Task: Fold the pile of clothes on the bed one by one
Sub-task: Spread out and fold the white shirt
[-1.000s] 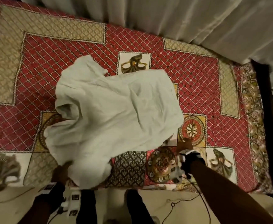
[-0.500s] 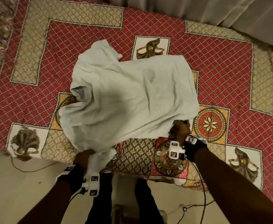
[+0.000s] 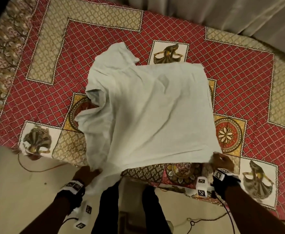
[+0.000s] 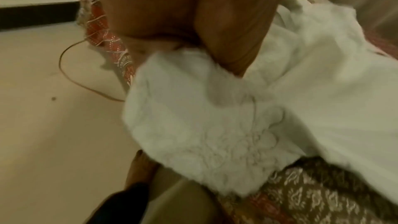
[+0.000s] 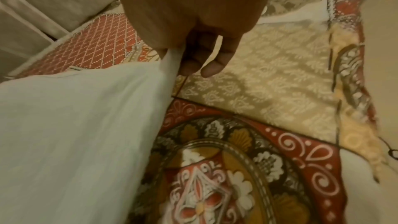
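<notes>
- Head view: one pale garment (image 3: 148, 112) lies spread across the centre of the frame on one bed (image 3: 239, 78), which is covered by a red and gold patterned spread.
- Garment count: one. One sleeve-like lobe points to the upper centre of the frame; the left edge is bunched and creased.
- Hand count: two, both at the lower edge of the garment.
- The left hand (image 3: 86, 173), lower left of centre, has its fingers curled round a gathered corner of the garment. In the left wrist view the left hand (image 4: 193, 23) grips a bunched, embroidered portion of the garment (image 4: 215, 125), which hangs past the bed edge.
- The right hand (image 3: 223, 162), lower right of the frame, pinches the opposite lower corner. In the right wrist view the right hand (image 5: 193, 23) holds the edge of the garment (image 5: 75, 134) between thumb and forefinger; the other fingers (image 5: 213, 69) hang loosely curled above the spread.
- The lower hem is stretched between the two hands, just above the near edge of the bed.
- Wrist devices: two, one per wrist, each with square black-and-white markers.
- Legs: two, in dark trousers, at the bottom centre of the frame.
- One thin cable (image 3: 37, 168) lies looped on the pale floor (image 3: 20, 200), lower left.
- Pale curtains (image 3: 222, 10) hang along the top of the frame.
</notes>
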